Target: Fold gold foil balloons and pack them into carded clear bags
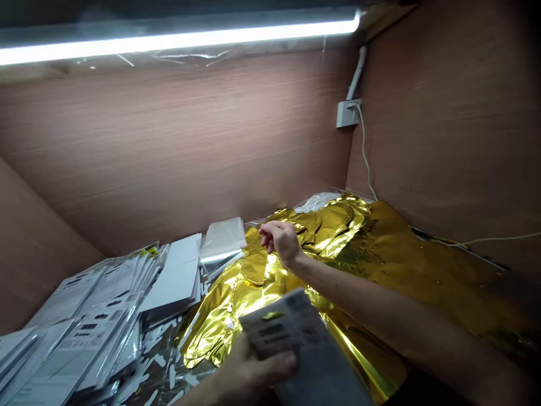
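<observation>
Work bay lined with brown wood-grain laminate panels on the back and right sides. Nearest the camera, the left hand is closed on a printed grey-white packet, with its fingers across the packet's lower face. Just beyond, the right forearm crosses in from the right edge of the view, and the right hand hangs half-curled above a crumpled gold foil sheet. No object is seen in its grip, and contact with the foil cannot be confirmed. The foil spreads from below the packet to the far right corner of the bay. To the left of the hands lies a heap of sleeved printed packets, with a silver sheet strewn with white scraps at its near side. Farther on stand a stack of white cards and a clear-wrapped white pack. Crumpled clear plastic sits behind the foil. On the far wall are a white wall socket and a white cable, with an LED strip light overhead.
</observation>
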A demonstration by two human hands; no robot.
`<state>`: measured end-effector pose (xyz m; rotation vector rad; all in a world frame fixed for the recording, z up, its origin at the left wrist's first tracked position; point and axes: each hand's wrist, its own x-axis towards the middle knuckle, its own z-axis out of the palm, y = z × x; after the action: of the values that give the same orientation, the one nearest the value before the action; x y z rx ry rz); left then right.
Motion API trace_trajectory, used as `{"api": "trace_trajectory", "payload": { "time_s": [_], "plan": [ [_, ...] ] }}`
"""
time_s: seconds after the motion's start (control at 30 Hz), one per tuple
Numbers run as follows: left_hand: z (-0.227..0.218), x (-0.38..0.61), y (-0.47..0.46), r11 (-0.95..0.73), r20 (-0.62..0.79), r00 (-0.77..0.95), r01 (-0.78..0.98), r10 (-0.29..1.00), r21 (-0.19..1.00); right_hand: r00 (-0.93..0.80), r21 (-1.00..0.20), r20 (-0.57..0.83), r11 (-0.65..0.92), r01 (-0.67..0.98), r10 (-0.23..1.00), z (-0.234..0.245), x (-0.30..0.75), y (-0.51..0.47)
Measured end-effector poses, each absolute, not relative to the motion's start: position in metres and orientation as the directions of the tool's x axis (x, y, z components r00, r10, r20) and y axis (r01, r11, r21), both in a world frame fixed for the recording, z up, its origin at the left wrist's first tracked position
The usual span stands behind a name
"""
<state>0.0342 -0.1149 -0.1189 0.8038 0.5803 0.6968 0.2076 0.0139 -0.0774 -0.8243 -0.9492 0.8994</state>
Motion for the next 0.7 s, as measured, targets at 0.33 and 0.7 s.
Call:
{"api": "trace_trajectory", "payload": {
  "time_s": [0.33, 0.7],
  "plan": [
    [-0.141, 0.069, -0.108, 0.483, -0.303, 0.712, -0.059, 0.634, 0.874, 0.204, -0.851, 0.519, 0.525, 0.026, 0.83, -0.014, 0.268, 0.002],
    [-0.13, 0.036, -0.074, 0.457, -0.265, 0.674, -0.122, 0.69, 0.881, 0.211, -0.601, 0.387, 0.072, 0.796, 0.898, -0.035, 0.401, 0.086]
  ]
}}
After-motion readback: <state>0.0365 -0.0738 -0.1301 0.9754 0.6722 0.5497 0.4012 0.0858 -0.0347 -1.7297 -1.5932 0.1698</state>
